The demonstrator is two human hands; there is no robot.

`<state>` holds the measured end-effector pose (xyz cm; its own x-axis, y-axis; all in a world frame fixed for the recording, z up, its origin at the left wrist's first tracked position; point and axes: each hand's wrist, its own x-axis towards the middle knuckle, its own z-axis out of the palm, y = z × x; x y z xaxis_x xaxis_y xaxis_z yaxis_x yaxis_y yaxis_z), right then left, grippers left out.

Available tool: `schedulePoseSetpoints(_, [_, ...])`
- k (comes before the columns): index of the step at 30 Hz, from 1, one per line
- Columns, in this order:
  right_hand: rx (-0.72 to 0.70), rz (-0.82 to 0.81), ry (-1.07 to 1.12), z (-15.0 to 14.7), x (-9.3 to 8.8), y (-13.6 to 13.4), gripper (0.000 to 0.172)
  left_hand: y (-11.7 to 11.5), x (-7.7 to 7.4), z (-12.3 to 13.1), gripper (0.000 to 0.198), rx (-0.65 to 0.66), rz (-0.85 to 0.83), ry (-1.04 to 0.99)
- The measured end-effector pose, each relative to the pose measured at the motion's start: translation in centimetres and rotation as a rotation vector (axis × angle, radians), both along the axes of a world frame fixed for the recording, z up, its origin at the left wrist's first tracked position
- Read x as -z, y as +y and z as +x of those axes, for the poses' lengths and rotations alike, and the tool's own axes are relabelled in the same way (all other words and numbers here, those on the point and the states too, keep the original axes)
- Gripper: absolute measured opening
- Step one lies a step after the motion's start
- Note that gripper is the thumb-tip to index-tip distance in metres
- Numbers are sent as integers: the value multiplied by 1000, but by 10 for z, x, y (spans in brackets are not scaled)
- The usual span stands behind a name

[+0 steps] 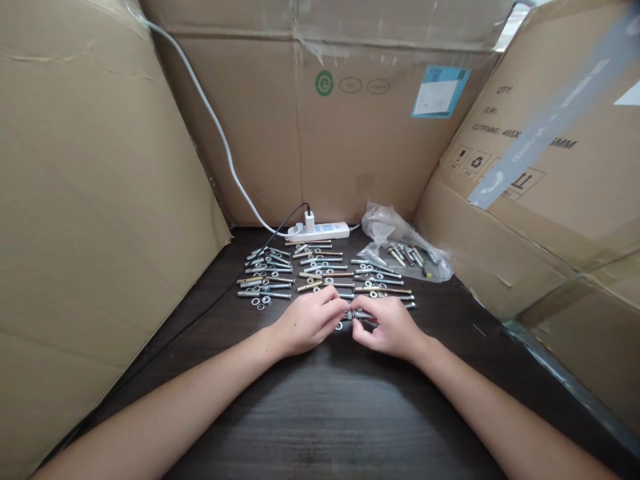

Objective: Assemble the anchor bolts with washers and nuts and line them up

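In front of me, just above the dark table, both my hands meet at a metal expansion bolt (pixel 356 314) with a nut and washers on it. My right hand (pixel 387 325) is closed round its right part, thumb and fingers pinching it, so most of that part is hidden. At its left end the fingertips of my left hand (pixel 313 321) are pinched together; what exactly lies between them is partly covered. A loose washer (pixel 339 326) shows below the left fingertips. Beyond my hands lie rows of bolts (pixel 273 294), sleeves (pixel 310 285), nuts (pixel 267 301) and washers.
A clear plastic bag (pixel 395 230) with several assembled expansion bolts (pixel 413 255) lies at the back right. Behind the rows sits a white power strip (pixel 325 231) with a plugged-in charger. A black cable (pixel 200 313) crosses the table's left side. Cardboard walls (pixel 260 133) surround the dark table (pixel 320 413).
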<state>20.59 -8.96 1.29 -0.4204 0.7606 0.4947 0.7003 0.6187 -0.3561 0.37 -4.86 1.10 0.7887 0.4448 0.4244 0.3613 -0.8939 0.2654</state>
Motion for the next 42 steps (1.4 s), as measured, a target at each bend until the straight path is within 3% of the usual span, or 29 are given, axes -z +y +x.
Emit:
schedulePoseSetpoints(7, [11,4,0,0,-1,0,13,-1,-3,2,24,0,-10,36])
schedulePoseSetpoints(12, [2,-21,6,-1,-2,-1,11,-1,0,0,19,-9,-49,-50])
schedulePoseSetpoints(18, [-6,-39,5,0,-1,-1,8,-1,5,-2,24,47,64,-45])
schedulePoseSetpoints(29, [10,-9,7,-1,-1,-1,13,-1,-3,0,21,19,-101,1])
schedulePoseSetpoints(35, [14,-9,-2,-1,-1,-1,12,0,-3,1,28,28,-81,31])
schedulePoseSetpoints(42, [5,-21,12,-1,-2,-1,13,-2,0,0,20,1,-108,-42])
